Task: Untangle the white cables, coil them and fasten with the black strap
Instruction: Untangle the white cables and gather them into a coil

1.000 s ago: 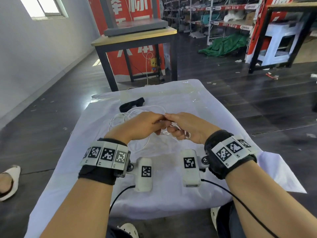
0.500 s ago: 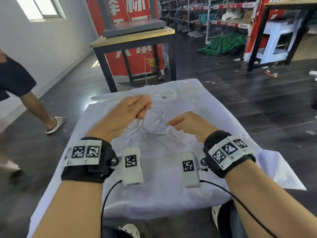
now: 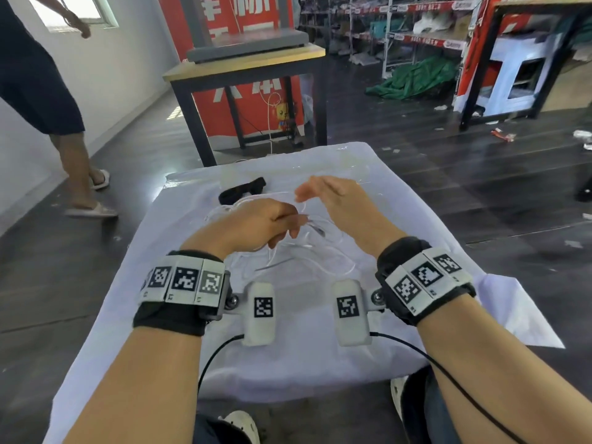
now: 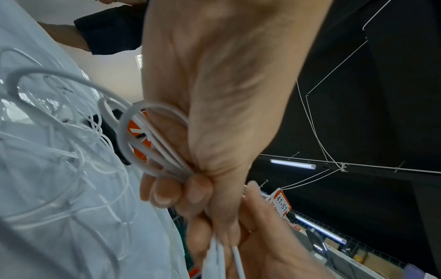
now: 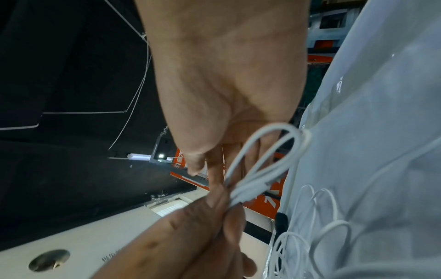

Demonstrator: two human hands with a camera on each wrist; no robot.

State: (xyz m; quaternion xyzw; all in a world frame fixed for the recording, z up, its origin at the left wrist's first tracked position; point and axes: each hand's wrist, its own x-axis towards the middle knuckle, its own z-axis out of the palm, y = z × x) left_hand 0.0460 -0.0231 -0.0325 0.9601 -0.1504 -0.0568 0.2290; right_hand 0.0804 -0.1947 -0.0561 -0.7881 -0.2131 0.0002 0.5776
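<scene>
Several loops of cable (image 4: 152,143) sat pinched in our left hand (image 3: 256,225) above the counter (image 3: 416,200); our right hand (image 3: 336,200) was spread, fingers straight. We judged coiling under way: next, gather another loop. The strap (image 3: 242,192) lay beyond, untouched. Cable ends stayed hidden among loose strands.

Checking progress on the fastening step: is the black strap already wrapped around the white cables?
No: the black strap lies loose on the cloth beyond the hands, apart from the gripped white cables.
</scene>
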